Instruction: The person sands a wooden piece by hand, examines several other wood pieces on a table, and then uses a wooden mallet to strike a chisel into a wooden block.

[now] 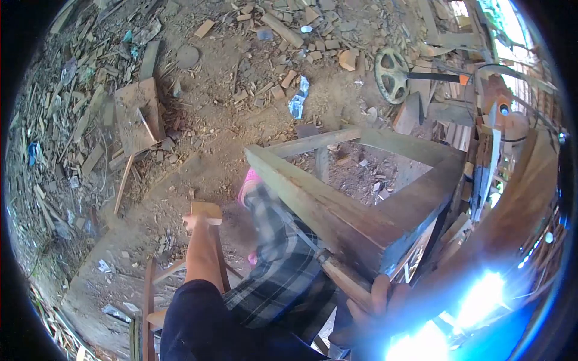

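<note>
My left hand (pixel 191 221), at the end of an outstretched arm, is closed at the edge of a small pale wooden block (pixel 206 210). Its fingers are partly hidden. In my right hand (pixel 378 297) is the wooden handle of a chisel-like tool (pixel 344 278). The tool's long, narrow metal blade points up and left, over my plaid-covered lap (pixel 280 268); its tip is blurred. Just beyond the tool stands a wooden frame (pixel 325 201) with an open middle, tilted in view.
Wood scraps and shavings litter the dirt floor. A square board (pixel 137 114) lies at the left, and a spoked wheel (pixel 392 76) stands at the upper right. Below my left arm are wooden rails (pixel 149 301). Bright glare covers the lower right.
</note>
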Demonstrator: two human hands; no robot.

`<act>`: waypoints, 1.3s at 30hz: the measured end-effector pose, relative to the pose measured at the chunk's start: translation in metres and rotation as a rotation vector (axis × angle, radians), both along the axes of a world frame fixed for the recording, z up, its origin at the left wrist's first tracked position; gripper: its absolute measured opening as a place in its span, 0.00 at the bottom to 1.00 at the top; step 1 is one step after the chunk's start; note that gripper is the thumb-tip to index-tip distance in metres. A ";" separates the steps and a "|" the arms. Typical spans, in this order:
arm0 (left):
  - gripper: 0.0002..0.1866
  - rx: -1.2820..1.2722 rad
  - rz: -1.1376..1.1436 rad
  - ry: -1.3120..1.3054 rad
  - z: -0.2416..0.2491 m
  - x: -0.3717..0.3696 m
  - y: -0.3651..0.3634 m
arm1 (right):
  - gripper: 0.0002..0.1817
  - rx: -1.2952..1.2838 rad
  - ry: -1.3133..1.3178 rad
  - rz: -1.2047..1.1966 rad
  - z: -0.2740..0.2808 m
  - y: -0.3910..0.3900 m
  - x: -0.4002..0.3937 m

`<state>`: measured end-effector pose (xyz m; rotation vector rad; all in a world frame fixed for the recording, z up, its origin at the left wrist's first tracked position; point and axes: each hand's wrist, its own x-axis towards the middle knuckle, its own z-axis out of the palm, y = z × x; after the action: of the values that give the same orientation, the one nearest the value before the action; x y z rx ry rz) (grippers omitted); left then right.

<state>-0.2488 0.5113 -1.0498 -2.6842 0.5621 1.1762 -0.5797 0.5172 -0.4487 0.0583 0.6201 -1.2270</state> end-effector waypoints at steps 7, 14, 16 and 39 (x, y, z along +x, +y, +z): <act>0.25 -0.631 -0.763 0.245 0.084 -0.055 -0.081 | 0.25 -0.455 0.257 -0.133 -0.007 -0.002 0.017; 0.23 -0.509 -0.350 1.139 0.277 -0.092 -0.178 | 0.32 -0.398 0.314 -0.284 0.008 0.010 0.033; 0.19 -0.519 -0.348 1.230 0.331 -0.095 -0.197 | 0.31 -0.437 0.256 -0.338 0.020 0.019 0.041; 0.32 -0.366 -1.738 1.272 0.632 -0.298 -0.166 | 0.26 -0.770 0.516 -0.867 0.099 0.268 0.165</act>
<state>-0.5471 0.3451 -0.4181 -0.2649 2.4447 1.6744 -0.4142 0.7851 -0.3493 -0.7220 0.5273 -2.2936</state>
